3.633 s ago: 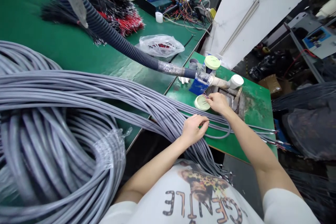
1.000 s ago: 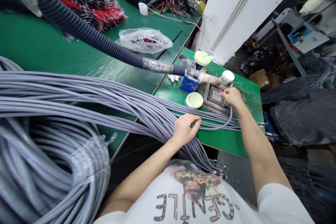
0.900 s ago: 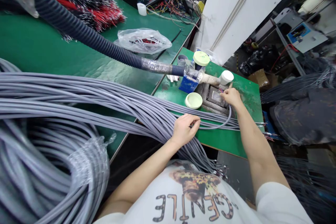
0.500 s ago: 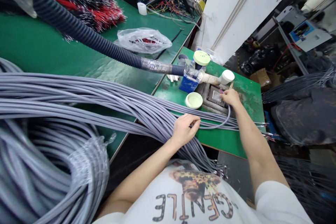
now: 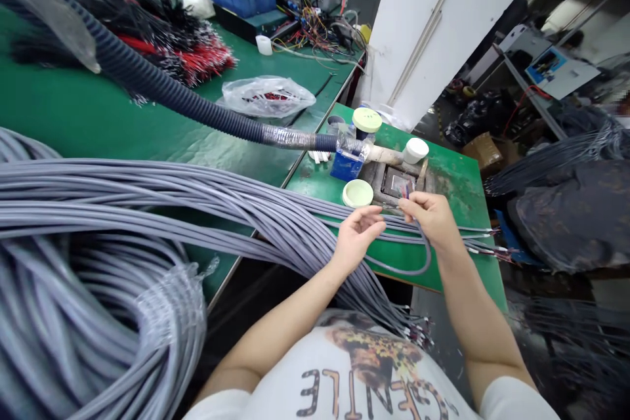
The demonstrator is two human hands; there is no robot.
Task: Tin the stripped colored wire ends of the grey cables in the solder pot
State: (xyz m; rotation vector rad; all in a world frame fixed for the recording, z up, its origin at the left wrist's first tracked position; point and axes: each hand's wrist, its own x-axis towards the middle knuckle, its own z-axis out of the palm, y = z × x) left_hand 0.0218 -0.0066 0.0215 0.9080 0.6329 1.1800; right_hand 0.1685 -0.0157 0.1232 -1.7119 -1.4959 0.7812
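Note:
Between the fingers of my right hand (image 5: 429, 215) is the end of a grey cable (image 5: 419, 270), its thin coloured wires pointing up and left. The cable loops down below that hand. My left hand (image 5: 358, 236) is beside it over the cable bundle (image 5: 275, 216), fingers apart and holding nothing. Just beyond the hands sits a square metal pot (image 5: 398, 182) in a stained grey block. A pale green round dish (image 5: 357, 193) is left of the pot, and a white cup (image 5: 416, 149) stands behind it.
A ribbed dark hose (image 5: 197, 102) crosses from the upper left to a blue box (image 5: 346, 165). Coiled grey cable (image 5: 98, 328) fills the lower left. A plastic bag (image 5: 268, 97) and black and red wires (image 5: 197, 56) lie on the green table (image 5: 123, 131).
My right hand has drawn the cable end back from the pot toward my left hand. My left hand has moved slightly right and its fingers have spread. The view has shifted a little.

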